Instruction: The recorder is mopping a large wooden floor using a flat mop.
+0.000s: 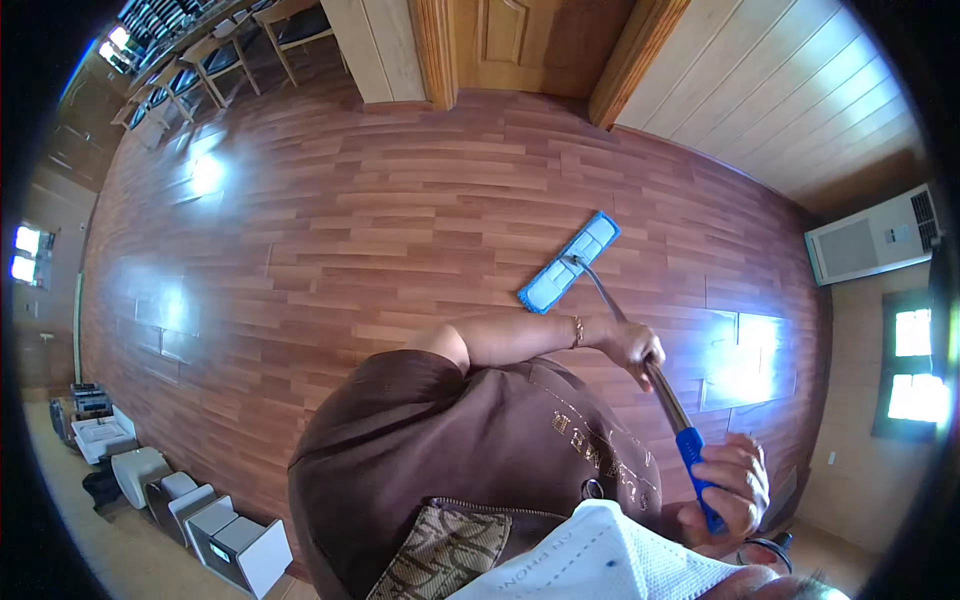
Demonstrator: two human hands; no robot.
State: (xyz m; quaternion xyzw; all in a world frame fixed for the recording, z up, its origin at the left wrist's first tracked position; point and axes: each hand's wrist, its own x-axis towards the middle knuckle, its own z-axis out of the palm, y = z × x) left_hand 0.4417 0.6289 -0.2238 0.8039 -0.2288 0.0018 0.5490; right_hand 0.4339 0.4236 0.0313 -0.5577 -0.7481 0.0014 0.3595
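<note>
At one o'clock on the wooden floor (400, 230), the blue mop head (568, 262) is resting flat; left hand (635, 345) and right hand (728, 488) are both gripping the mop handle (668, 400) tightly; most floor apparently remaining unmopped.

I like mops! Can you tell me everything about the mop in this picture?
The mop has a flat, rectangular blue pad lying on the reddish wooden floor. A thin metal handle slants up from its middle to a blue grip. The left hand clasps the pole midway; the right hand holds the blue grip.
</note>
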